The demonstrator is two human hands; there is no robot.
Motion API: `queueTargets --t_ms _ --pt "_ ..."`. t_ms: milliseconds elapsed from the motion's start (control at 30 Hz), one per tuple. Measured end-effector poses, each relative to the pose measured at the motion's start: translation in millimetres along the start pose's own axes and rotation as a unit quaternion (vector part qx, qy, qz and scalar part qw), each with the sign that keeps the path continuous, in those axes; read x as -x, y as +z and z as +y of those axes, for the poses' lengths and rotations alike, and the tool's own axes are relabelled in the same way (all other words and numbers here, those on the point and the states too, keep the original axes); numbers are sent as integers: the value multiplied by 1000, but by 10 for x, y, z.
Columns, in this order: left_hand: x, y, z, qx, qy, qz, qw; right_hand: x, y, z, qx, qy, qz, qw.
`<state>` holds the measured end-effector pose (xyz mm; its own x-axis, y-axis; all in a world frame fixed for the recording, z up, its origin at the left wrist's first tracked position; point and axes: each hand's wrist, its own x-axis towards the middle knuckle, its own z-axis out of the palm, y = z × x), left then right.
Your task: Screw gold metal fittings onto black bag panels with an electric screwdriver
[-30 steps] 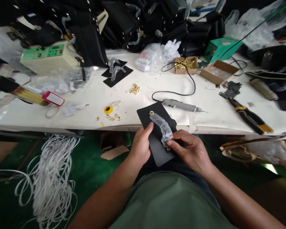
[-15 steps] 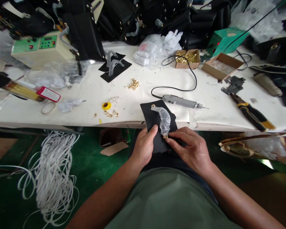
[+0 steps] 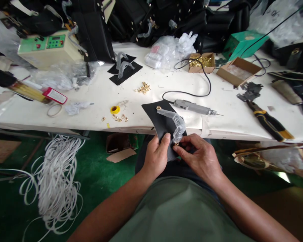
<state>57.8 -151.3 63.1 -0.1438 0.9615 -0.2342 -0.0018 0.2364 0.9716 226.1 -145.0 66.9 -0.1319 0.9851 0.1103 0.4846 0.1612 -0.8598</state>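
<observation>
While the left hand [image 3: 156, 156] clamps the black panel [image 3: 164, 121] with its thumb flat on the face, the right hand [image 3: 202, 156] works at the near end of the plastic-wrapped strap [image 3: 178, 126]. Its thumb and index finger pinch at the lower gold fitting [image 3: 176, 144]; the left hand's other fingers are mostly behind the panel, so how they press cannot be told. The panel is held up over the near edge of the bench [image 3: 91, 117], its far corner pointing to about 11 o'clock. Towards 11 o'clock from the lower fitting, the upper gold fitting [image 3: 158, 107] sits at the strap's other end.

To do this well, I would brace the panel close to the lower fitting, because a thin sheet probably flexes if held too far off. The pinch should be on the metal rather than on the loose plastic, which could slide or get trapped beneath. A light, square push seems better than a sideways one, and the strap's arch should stay untwisted, so that both ends lie true.

Mind the far side too: the grey power tool [image 3: 192, 107] lies just beyond, at about 2 o'clock from the panel, its bit [image 3: 219, 115] pointing to 3 o'clock. Loose gold pieces [image 3: 120, 118] lie between 9 and 10 o'clock, where a swinging corner might scatter them.
</observation>
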Motion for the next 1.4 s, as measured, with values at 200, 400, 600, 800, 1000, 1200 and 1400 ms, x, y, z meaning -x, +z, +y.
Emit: queueTargets --t_ms 200,400,600,800,1000,1200,1400 --pt "69 105 88 -31 46 14 998 -24 35 -54 -11 39 28 999" --pt "-11 89 1 2 13 10 1000 -20 55 -49 -16 50 19 998" --pt "-87 55 -71 29 -11 33 999 -32 38 -22 -16 -1 -29 999" --pt "-111 17 -21 -48 19 14 999 -74 -68 40 -38 -87 -51 994" --pt "-120 1 49 -123 66 -2 990 -120 -157 74 -41 -119 -107 986" --pt "-125 0 33 -129 68 -15 989 -160 -196 138 -45 -143 -145 978" --pt "-117 10 31 -134 64 -24 989 -215 -240 201 -60 -186 -186 963"
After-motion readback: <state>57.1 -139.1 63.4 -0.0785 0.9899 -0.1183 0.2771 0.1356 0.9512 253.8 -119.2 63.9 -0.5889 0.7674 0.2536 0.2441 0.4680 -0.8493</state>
